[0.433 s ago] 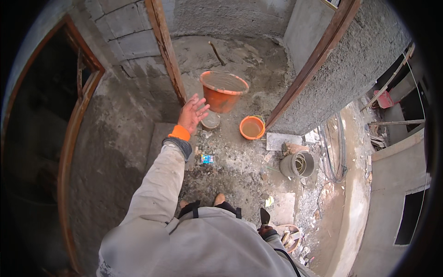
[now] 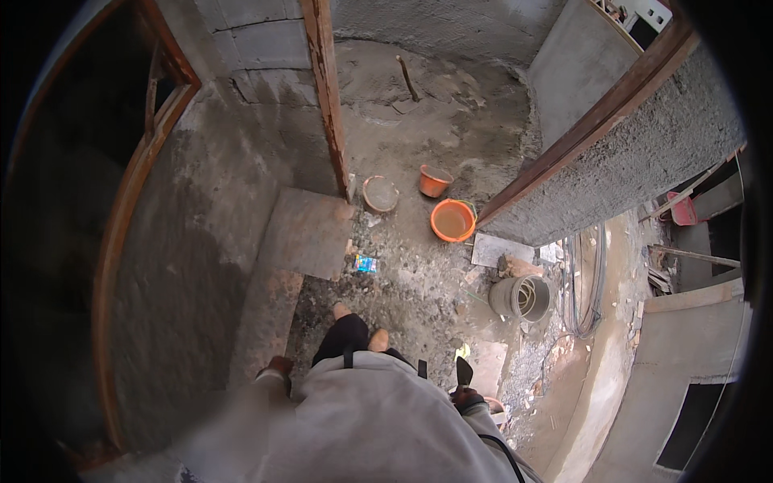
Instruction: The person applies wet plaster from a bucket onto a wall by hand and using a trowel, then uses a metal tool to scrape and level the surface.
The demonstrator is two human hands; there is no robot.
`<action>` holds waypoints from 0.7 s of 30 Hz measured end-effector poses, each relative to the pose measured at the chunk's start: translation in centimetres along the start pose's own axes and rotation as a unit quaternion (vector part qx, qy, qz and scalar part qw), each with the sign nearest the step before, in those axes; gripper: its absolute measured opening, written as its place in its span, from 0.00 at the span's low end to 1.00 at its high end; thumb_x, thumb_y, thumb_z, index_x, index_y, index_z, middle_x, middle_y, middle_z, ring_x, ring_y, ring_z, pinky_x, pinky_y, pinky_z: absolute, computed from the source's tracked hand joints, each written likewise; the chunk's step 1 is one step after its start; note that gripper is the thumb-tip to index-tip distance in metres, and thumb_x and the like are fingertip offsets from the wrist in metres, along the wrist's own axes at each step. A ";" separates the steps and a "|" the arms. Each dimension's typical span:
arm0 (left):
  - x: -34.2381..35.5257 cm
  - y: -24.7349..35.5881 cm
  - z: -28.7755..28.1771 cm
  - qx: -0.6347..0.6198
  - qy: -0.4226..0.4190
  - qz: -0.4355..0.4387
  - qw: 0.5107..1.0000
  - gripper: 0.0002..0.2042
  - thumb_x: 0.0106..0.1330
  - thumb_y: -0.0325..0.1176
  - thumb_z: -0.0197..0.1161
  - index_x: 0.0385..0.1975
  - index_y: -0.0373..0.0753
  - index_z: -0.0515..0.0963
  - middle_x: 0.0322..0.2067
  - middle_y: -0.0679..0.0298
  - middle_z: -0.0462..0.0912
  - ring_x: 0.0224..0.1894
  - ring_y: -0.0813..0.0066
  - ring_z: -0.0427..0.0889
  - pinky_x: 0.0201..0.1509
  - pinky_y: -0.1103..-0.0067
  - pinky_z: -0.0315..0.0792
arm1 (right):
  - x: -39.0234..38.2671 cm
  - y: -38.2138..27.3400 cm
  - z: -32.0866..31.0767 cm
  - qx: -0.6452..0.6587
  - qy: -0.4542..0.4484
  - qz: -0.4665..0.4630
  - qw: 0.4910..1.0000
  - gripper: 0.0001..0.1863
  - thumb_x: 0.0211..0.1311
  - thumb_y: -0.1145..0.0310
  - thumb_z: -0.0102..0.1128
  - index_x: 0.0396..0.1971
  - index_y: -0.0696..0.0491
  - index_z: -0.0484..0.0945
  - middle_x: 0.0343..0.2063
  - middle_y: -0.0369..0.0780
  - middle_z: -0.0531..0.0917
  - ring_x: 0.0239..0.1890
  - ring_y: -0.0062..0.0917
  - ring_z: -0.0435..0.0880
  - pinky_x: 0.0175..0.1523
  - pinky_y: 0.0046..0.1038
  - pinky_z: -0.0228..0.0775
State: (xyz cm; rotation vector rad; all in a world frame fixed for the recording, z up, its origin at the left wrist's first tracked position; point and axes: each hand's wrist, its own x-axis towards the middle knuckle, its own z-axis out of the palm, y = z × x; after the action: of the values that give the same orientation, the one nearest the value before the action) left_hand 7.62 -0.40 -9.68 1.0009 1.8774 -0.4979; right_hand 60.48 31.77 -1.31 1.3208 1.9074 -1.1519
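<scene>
My left hand (image 2: 279, 364) hangs low beside my left thigh, partly shadowed; I cannot make out its fingers. My right hand (image 2: 464, 398) grips a trowel with a dark blade (image 2: 464, 373) at my right side. Ahead on the ground are a small orange bucket (image 2: 435, 187), tilted slightly, a wider orange bucket (image 2: 452, 218) with brownish liquid, and a grey round tub (image 2: 380, 196). None of them touches my hands. A small blue packet (image 2: 365, 263) lies nearer my feet, among rubble.
Wooden posts (image 2: 326, 105) flank the opening ahead. A stick (image 2: 407, 76) stands in the cement floor beyond. A framed opening (image 2: 121, 241) is left. At right are a grey bucket (image 2: 507, 299) with hose, coiled lines (image 2: 588, 314) and boards (image 2: 491, 249); flat slabs (image 2: 298, 233) lie left.
The orange bucket that was airborne past my open left hand is now down beyond the others. My left hand has dropped to my side. My left foot has stepped forward.
</scene>
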 end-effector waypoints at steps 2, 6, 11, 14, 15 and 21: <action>-6.0 -2.1 8.7 -0.198 -0.085 -0.233 0.948 0.18 0.59 0.45 0.50 0.43 0.44 0.79 0.42 0.53 0.80 0.46 0.57 0.78 0.51 0.66 0.70 | 0.3 -3.6 -3.0 -0.097 -0.022 -0.037 0.994 0.21 0.62 0.54 0.39 0.38 0.52 0.77 0.33 0.42 0.83 0.36 0.33 0.82 0.45 0.34 0.74; -12.0 -1.1 12.4 -0.141 -0.198 -0.141 0.960 0.17 0.56 0.44 0.55 0.42 0.44 0.79 0.42 0.55 0.80 0.47 0.59 0.78 0.51 0.67 0.71 | 1.7 -10.9 -8.7 -0.200 -0.051 0.007 0.978 0.15 0.56 0.62 0.57 0.40 0.55 0.75 0.33 0.43 0.81 0.33 0.34 0.82 0.39 0.35 0.75; -4.0 0.7 6.5 -0.145 0.004 -0.104 0.984 0.15 0.54 0.42 0.59 0.40 0.45 0.80 0.43 0.57 0.80 0.46 0.60 0.78 0.51 0.68 0.71 | 6.5 -18.9 -16.2 -0.029 -0.041 0.072 0.996 0.18 0.61 0.57 0.51 0.37 0.59 0.75 0.26 0.43 0.81 0.23 0.28 0.79 0.26 0.31 0.72; 4.5 1.7 -2.5 -0.459 0.217 -0.137 0.850 0.14 0.59 0.41 0.55 0.38 0.40 0.80 0.41 0.54 0.80 0.46 0.59 0.78 0.52 0.68 0.69 | 14.5 -15.5 -17.8 0.259 0.029 0.102 0.960 0.21 0.60 0.55 0.53 0.34 0.62 0.77 0.23 0.45 0.81 0.24 0.30 0.80 0.25 0.33 0.72; 5.8 2.3 -6.7 -0.616 0.254 -0.176 0.724 0.15 0.59 0.40 0.58 0.39 0.37 0.79 0.39 0.54 0.81 0.45 0.65 0.79 0.51 0.72 0.70 | 14.8 -20.3 -20.0 0.182 0.052 0.094 0.977 0.20 0.58 0.57 0.54 0.35 0.62 0.75 0.21 0.45 0.79 0.19 0.29 0.78 0.21 0.31 0.70; 9.6 3.2 -24.1 -0.716 0.392 -0.006 0.578 0.16 0.59 0.33 0.60 0.46 0.34 0.74 0.40 0.58 0.81 0.42 0.72 0.79 0.48 0.77 0.71 | 25.8 -23.2 -29.2 -0.039 0.258 -0.244 0.934 0.15 0.39 0.74 0.64 0.30 0.56 0.72 0.25 0.40 0.78 0.23 0.28 0.78 0.29 0.31 0.71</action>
State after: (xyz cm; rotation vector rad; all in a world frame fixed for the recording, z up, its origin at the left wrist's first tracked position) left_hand -5.12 22.14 -5.86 -0.0537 2.0845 1.5890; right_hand 30.34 65.67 -0.03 1.2207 2.7536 -0.9869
